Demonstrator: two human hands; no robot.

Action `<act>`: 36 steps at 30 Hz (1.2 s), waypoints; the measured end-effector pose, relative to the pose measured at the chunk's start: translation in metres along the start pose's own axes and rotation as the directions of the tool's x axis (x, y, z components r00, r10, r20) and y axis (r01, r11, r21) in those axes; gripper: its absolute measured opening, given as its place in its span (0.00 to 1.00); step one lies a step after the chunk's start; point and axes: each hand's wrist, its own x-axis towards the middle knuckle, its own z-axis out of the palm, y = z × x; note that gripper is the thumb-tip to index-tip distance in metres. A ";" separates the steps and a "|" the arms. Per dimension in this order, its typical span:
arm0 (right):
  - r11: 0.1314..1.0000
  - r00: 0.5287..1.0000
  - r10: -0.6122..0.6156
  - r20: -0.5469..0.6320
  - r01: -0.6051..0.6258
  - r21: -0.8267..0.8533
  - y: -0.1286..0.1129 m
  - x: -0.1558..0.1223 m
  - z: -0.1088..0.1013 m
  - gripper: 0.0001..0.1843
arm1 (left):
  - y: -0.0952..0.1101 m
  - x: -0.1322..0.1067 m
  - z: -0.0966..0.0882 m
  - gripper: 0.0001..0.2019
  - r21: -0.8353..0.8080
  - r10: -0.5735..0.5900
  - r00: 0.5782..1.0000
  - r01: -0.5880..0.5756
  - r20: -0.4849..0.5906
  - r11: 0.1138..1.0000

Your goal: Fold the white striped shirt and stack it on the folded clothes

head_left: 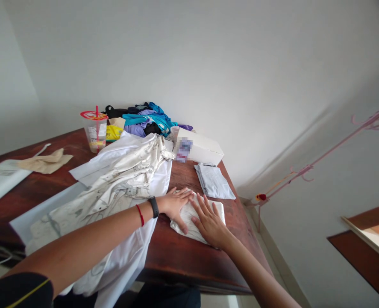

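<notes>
A folded white striped garment (189, 227) lies flat on the dark wooden table (189, 261). My left hand (177, 207) rests on its left part, fingers spread, with a black band and a red string on the wrist. Across the garment's right side lies my right hand (210, 221), palm down with fingers stretched out. The fingertips of both hands come close together near the far edge. To the left of my hands, a patterned cream garment (125, 173) is spread over white cloth (162, 179), which hangs over the front edge.
Behind my hands sit a folded grey garment (213, 182) and a white box (205, 147). A clothes heap (149, 119) lies by the wall. A plastic cup with a straw (95, 134) stands back left, near a brown paper piece (48, 162). A pink coat rack (307, 169) stands right.
</notes>
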 end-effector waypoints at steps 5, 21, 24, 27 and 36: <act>1.000 1.000 -0.024 0.008 0.024 -0.003 -0.001 0.001 -0.004 0.35 | 0.003 -0.001 -0.002 0.72 0.020 -0.012 1.000 0.012 -0.004 1.000; 0.990 0.989 0.020 0.148 -0.041 0.137 -0.004 0.006 -0.021 0.32 | 0.008 -0.007 -0.003 0.53 -0.058 -0.099 0.989 0.093 -0.109 0.994; 0.991 0.990 0.015 0.141 -0.034 0.132 -0.004 0.005 -0.017 0.31 | 0.006 -0.006 -0.002 0.52 -0.052 -0.083 0.990 0.078 -0.114 0.996; 0.993 0.997 0.016 0.071 -0.024 0.113 -0.002 0.002 -0.011 0.31 | 0.005 -0.007 0.000 0.49 -0.047 -0.070 0.989 0.064 -0.127 0.997; 0.859 0.780 0.329 -0.532 -0.014 0.512 0.018 -0.019 0.022 0.24 | 0.003 -0.004 0.011 0.29 0.008 -0.073 0.968 0.077 -0.239 0.997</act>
